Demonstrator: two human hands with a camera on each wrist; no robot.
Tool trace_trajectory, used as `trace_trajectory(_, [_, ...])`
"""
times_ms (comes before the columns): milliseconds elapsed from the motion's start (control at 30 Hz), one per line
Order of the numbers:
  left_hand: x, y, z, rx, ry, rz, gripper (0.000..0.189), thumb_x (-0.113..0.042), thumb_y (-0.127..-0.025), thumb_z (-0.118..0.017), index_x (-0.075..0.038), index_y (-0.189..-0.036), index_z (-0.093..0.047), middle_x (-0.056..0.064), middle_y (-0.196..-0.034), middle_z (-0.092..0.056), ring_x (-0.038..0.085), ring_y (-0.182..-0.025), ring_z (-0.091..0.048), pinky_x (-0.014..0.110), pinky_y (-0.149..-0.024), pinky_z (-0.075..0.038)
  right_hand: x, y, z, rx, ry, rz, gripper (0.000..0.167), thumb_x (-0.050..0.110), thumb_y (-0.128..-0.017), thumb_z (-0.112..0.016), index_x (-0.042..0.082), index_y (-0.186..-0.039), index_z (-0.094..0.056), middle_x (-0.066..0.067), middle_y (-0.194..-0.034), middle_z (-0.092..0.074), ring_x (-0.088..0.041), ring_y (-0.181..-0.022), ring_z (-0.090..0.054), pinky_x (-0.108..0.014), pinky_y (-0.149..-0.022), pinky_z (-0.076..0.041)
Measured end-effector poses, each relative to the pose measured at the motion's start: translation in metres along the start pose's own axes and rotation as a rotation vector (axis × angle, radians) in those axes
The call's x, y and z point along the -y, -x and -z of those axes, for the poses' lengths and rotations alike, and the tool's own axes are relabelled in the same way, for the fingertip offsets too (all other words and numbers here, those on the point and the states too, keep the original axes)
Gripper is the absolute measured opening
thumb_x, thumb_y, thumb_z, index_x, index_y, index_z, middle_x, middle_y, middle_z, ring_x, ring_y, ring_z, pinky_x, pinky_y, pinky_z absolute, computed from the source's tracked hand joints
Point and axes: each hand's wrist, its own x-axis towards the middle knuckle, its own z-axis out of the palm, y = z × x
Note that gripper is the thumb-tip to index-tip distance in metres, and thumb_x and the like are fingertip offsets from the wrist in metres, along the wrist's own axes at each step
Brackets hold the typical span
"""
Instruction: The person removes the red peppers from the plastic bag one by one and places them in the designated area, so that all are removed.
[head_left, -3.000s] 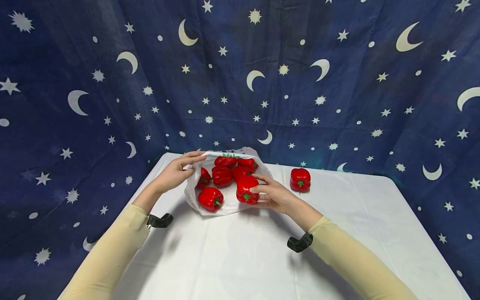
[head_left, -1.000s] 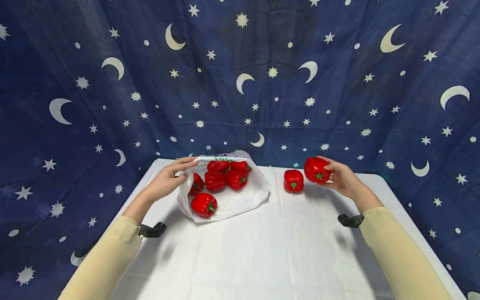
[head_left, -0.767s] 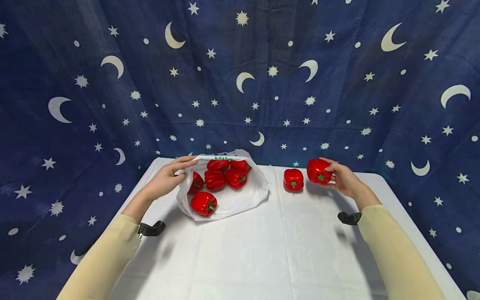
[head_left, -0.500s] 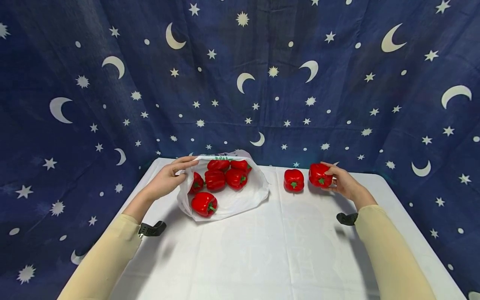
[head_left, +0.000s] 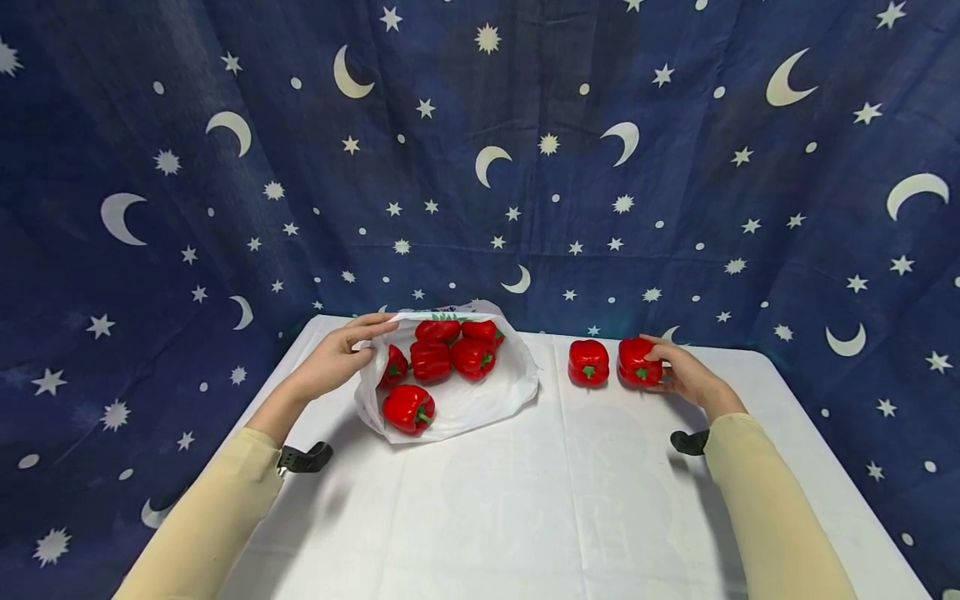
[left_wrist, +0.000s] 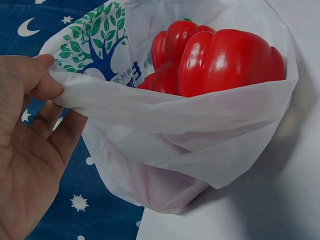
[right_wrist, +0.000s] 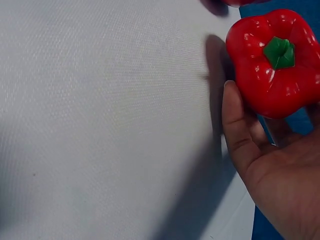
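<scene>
My left hand (head_left: pixel 330 360) pinches the upper left rim of a white plastic bag (head_left: pixel 483 408), keeping its mouth spread. In the left wrist view, thumb and fingers nip the bag's edge beside a green and blue tree print. Several red bell peppers (head_left: pixel 431 361) lie inside, one (head_left: pixel 408 408) near the front opening. At the table's right, my right hand (head_left: pixel 693 382) holds another red bell pepper (right_wrist: pixel 255 82) by its side, its green stem facing the camera. Just left of it stands a second red bell pepper (head_left: pixel 588 363), with a narrow gap between them.
The table (head_left: pixel 495 517) wears a white cloth. Directly behind its far edge hangs a dark blue curtain (head_left: pixel 450 167) with moons and stars. Each wrist carries a black strap device (head_left: pixel 305 459).
My right hand has taken a bell pepper out of the bag, carried it right and lowered it beside the other one on the table. My left hand has kept its pinch on the bag.
</scene>
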Motion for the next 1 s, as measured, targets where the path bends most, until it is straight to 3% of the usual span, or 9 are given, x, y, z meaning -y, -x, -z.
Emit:
trace_trajectory(400, [-0.0002, -0.0014, 0.0001, 0.004, 0.005, -0.003, 0.049, 0.005, -0.101, -0.049, -0.012, -0.145, -0.060, -0.001, -0.158, -0.042, 0.018, -0.154, -0.020, 0.055, -0.114, -0.032, -0.0022, -0.0031, 0.0000, -0.009, 0.050, -0.042, 0.082, 0.018, -0.094, -0.050, 0.018, -0.166, -0.010, -0.024, -0.167, -0.009, -0.044, -0.140, -0.032, -0.050, -0.106, -0.046])
trace_trajectory(767, [-0.0040, -0.0033, 0.0012, -0.001, -0.004, -0.002, 0.049, 0.005, -0.100, -0.050, -0.012, -0.145, -0.060, 0.000, -0.158, -0.043, 0.019, -0.154, -0.020, 0.057, -0.115, -0.031, 0.0018, -0.0014, 0.0036, -0.023, 0.136, -0.048, 0.081, 0.020, -0.095, -0.053, 0.013, -0.166, -0.013, -0.027, -0.164, -0.014, -0.047, -0.138, -0.031, -0.046, -0.096, -0.053])
trace_trajectory(1000, [-0.0028, -0.0033, 0.0006, 0.004, -0.012, 0.016, 0.048, 0.003, -0.101, -0.050, -0.014, -0.145, -0.060, -0.001, -0.158, -0.042, 0.018, -0.153, -0.020, 0.054, -0.115, -0.032, 0.0003, 0.0010, 0.0052, -0.024, 0.180, -0.046, 0.076, 0.025, -0.100, -0.048, 0.014, -0.166, -0.011, -0.025, -0.167, -0.005, -0.054, -0.145, -0.019, -0.053, -0.107, -0.044])
